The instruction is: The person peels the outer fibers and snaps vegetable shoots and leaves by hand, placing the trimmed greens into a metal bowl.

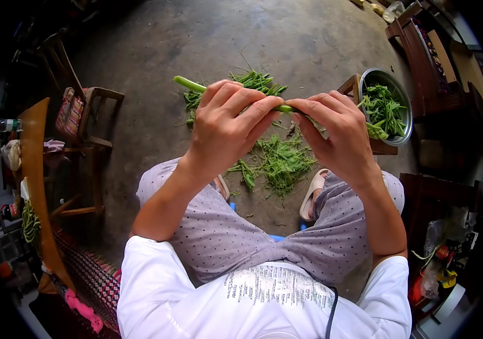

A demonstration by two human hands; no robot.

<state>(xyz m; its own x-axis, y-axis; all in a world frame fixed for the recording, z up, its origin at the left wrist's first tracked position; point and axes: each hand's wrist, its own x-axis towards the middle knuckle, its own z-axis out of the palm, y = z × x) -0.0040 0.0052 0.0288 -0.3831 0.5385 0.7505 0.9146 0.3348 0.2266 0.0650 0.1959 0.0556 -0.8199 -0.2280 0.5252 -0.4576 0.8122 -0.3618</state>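
A long green vegetable stalk [189,84] runs through both of my hands above my knees. My left hand [223,125] is closed round it, and its thick end sticks out at the upper left. My right hand [335,127] pinches the same stalk close by, fingertips almost meeting those of the left. Only a short piece shows between the hands. Beneath them on the floor lies a pile of green trimmings [284,161]. Behind the left hand is a heap of green stalks [255,82], partly hidden.
A metal basin [405,107] of greens sits at the right beside a small wooden stool [350,87]. On the left are a wooden chair [97,93] and a wooden table edge [43,186]. Dark wooden furniture [408,42] stands at the upper right. Concrete floor [162,34] lies ahead.
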